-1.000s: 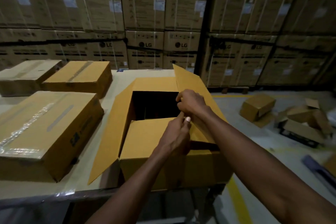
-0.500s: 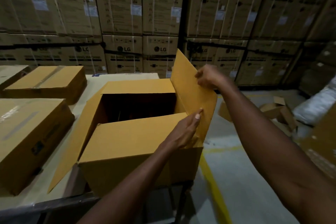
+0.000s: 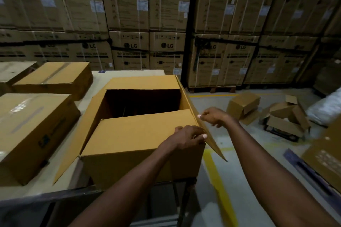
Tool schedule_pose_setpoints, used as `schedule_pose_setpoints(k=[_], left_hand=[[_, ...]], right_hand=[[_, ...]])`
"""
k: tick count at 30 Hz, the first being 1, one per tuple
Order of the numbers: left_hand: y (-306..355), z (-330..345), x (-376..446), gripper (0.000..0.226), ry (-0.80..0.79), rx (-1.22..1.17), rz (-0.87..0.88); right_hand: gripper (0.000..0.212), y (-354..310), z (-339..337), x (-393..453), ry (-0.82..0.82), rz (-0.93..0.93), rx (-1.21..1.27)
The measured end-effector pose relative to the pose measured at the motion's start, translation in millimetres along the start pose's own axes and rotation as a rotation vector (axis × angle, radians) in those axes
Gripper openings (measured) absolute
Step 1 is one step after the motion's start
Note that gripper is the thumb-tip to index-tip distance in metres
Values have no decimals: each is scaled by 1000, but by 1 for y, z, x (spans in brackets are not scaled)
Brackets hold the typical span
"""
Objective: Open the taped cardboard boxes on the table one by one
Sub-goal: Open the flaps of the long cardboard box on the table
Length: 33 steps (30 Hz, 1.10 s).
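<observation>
Your right hand (image 3: 214, 117) pinches the upper edge of the right flap (image 3: 201, 120), folding it outward over the side; your left hand (image 3: 188, 137) grips the same flap lower down, at the corner where it meets the near flap (image 3: 140, 131), likely to steady the fold. The open box (image 3: 140, 164) sits at the table's (image 3: 36, 192) right end, its left flap already hanging out. Three taped boxes (image 3: 31, 125) wait to the left, probably next.
</observation>
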<state>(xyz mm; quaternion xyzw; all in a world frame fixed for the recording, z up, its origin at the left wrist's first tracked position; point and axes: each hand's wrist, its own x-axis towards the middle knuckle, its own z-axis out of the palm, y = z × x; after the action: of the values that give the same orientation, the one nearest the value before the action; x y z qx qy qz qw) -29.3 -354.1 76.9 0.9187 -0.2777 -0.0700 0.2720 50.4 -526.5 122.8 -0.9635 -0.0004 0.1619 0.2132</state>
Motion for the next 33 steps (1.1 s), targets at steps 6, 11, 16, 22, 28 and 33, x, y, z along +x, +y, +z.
schedule_pose_setpoints(k=[6,11,16,22,28,33], left_hand=[[-53,-44,-33,33,126,-138,-122],[-127,-83,-71,34,236,-125,-295],[-183,-108,-86,53,266,146,-511],[-199,-113,-88,73,200,106,-642],[-182,-140,-93,56,427,68,-501],[-156,-160,-94,60,295,136,-563]], right_hand=[[40,-11,33,16,159,37,93],[41,-49,51,16,243,-229,124],[50,-85,62,23,130,-292,-27],[56,-113,61,22,87,-220,-61],[34,-139,33,14,313,-355,-87],[47,-148,22,1,223,-378,-198]])
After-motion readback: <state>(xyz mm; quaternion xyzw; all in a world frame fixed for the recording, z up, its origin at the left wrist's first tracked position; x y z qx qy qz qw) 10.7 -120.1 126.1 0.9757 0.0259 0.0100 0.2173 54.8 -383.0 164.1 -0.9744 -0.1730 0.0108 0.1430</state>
